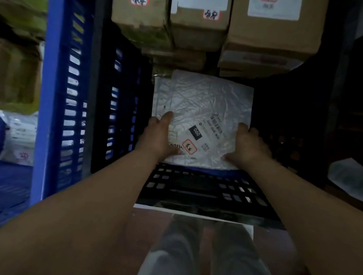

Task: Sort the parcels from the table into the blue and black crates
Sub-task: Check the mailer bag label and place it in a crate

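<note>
A flat white plastic mailer parcel [204, 108] with a printed label and a red-bordered sticker lies inside a black crate [203, 190], on top of another white mailer. My left hand [160, 137] holds its near left edge, thumb on top. My right hand [247, 145] holds the near right edge the same way. Several brown cardboard parcels [200, 14] with white labels and red stickers are stacked at the far end of the crate. A tall blue crate [67, 91] stands upright to the left.
More white bagged parcels [19, 138] lie in low blue crates at the far left. A white parcel [351, 178] rests in the dark area on the right. My legs in light trousers [202, 261] are below, over a brown floor.
</note>
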Tool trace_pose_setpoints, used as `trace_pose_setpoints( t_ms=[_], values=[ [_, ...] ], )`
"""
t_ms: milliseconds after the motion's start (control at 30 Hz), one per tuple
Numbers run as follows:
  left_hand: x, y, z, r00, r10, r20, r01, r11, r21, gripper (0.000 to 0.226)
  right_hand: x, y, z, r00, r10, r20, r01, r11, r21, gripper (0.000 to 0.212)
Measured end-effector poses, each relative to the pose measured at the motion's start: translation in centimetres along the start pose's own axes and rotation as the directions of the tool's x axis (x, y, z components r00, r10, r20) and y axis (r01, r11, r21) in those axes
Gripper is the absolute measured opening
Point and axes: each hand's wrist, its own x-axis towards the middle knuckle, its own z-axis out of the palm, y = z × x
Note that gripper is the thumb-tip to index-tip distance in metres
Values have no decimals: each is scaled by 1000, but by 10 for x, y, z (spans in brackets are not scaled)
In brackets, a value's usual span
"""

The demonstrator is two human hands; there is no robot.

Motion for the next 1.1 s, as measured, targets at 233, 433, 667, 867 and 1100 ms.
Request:
trace_pose_setpoints(
  t_ms=[233, 433, 667, 867, 1100],
  values=[
    [-1, 0, 1, 999, -9, -54, 10, 1000, 12, 106, -7, 4, 5, 998, -25, -61, 24, 1000, -11, 77],
    [-30, 15, -20, 988, 49, -147, -54, 998, -32, 96, -41, 3, -12, 976, -71, -204, 60, 996, -58, 74],
    [-81, 56, -53, 946, 174, -272, -236, 948, -214, 85, -98, -2, -46, 893, -142, -426, 262, 936, 236, 71],
    [-115, 107, -97, 856, 351, -378, -442, 878, -186, 78, -145, -2, -98, 737, -176, -653, 449, 849, 279, 72],
    [-140, 195, -129, 711, 575, -405, -648, 759, -59, 71, -186, 39, -157, 500, -107, -859, 531, 822, 206, 64]
  ],
)
